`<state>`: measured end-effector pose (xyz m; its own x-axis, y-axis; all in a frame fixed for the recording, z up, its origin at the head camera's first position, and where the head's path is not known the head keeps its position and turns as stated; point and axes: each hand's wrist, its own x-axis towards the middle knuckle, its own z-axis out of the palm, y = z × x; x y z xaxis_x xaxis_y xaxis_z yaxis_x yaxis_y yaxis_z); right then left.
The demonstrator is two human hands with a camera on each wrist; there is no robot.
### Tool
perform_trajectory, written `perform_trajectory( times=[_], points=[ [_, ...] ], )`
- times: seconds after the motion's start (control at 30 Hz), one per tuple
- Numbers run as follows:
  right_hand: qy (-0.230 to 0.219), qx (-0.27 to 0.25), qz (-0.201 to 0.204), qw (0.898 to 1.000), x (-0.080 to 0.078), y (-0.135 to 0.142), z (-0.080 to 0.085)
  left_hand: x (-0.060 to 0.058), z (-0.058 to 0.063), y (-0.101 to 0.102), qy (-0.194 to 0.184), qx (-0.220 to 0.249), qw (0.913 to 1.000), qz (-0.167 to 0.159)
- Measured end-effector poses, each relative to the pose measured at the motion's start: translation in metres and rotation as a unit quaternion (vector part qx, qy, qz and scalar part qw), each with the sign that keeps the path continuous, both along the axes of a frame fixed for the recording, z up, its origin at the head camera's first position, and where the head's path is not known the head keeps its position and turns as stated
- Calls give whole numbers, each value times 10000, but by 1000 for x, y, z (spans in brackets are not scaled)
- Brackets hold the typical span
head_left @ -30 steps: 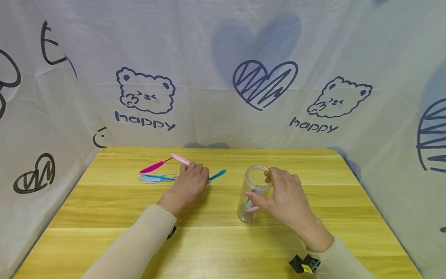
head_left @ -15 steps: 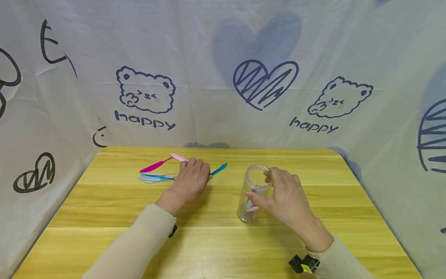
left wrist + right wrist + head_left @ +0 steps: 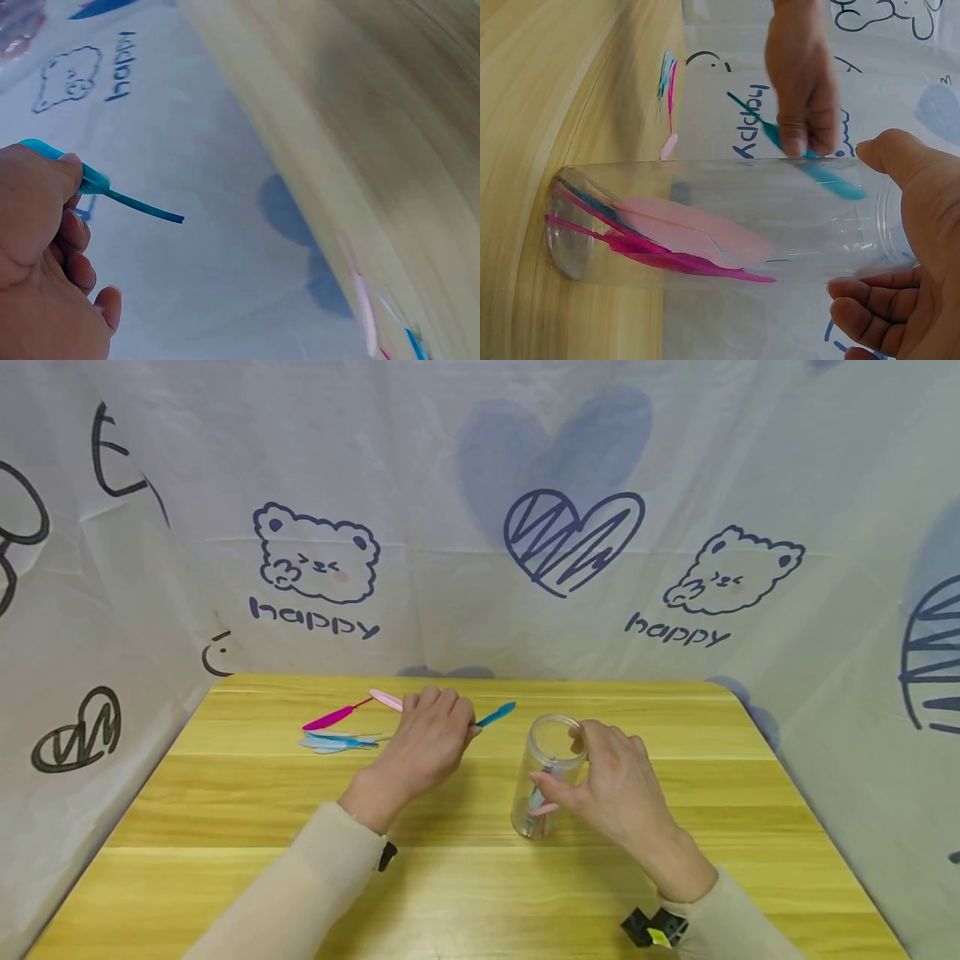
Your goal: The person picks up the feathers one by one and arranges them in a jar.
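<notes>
My left hand [image 3: 429, 739] pinches a blue feather [image 3: 497, 714] between thumb and fingers, raised over the table. In the left wrist view the bare quill of this feather [image 3: 142, 206] sticks out from the fingertips. My right hand [image 3: 615, 781] grips a clear jar [image 3: 522, 806] near its uncovered rim, thumb on one side and fingers on the other. The jar stands upright on the table. Inside it, the right wrist view shows a pale pink feather [image 3: 697, 229], a magenta feather [image 3: 675, 259] and a dark teal one partly hidden behind them.
On the wooden table [image 3: 465, 893], left of my left hand, lie a magenta feather [image 3: 328, 718], a pale pink feather [image 3: 386, 698] and a small bunch of white and blue feathers [image 3: 337, 743]. A printed white cloth [image 3: 442, 602] hangs behind the table and along its sides.
My left hand has lifted the blue feather and moved right with it, closer to the jar. The right hand and the jar have stayed in place.
</notes>
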<state>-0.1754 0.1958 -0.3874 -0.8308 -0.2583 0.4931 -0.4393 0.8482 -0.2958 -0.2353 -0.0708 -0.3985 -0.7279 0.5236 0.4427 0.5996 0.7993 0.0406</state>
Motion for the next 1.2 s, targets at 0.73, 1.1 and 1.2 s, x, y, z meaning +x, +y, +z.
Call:
perform_trajectory(
  times=[0.73, 1.1, 1.2],
  points=[
    [166, -41, 71, 9998, -1, 0, -1, 28, 65, 49, 1482, 785, 9802, -1053],
    [254, -22, 160, 9995, -1, 1, 0, 33, 80, 78, 2016, 897, 9637, -1501],
    [276, -18, 209, 9994, -1, 1, 1, 33, 81, 81, 1809, 1205, 9618, -1666]
  ],
)
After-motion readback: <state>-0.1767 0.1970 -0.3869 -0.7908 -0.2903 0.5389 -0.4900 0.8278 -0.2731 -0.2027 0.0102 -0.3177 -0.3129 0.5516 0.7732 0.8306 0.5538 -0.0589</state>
